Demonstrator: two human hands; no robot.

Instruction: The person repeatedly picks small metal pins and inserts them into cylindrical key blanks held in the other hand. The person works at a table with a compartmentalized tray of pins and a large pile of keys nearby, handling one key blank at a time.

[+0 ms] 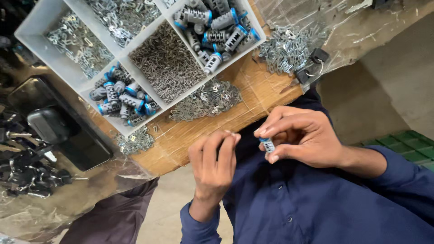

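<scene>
We see the right hand (300, 135) pinching a small grey lock cylinder (267, 145) with a blue end between thumb and fingertips, close in front of the dark blue shirt (289, 199). Its long axis runs slightly tilted in the frame, blue end toward the upper left. The left hand (214, 165) sits just beside it, fingertips curled together; whether they grip anything we cannot tell. The white divided tray (40, 20) lies on the wooden table (257, 97)

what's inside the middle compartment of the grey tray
The grey tray has a middle compartment heaped with small thin metal pins; the heap covers its floor.
</scene>
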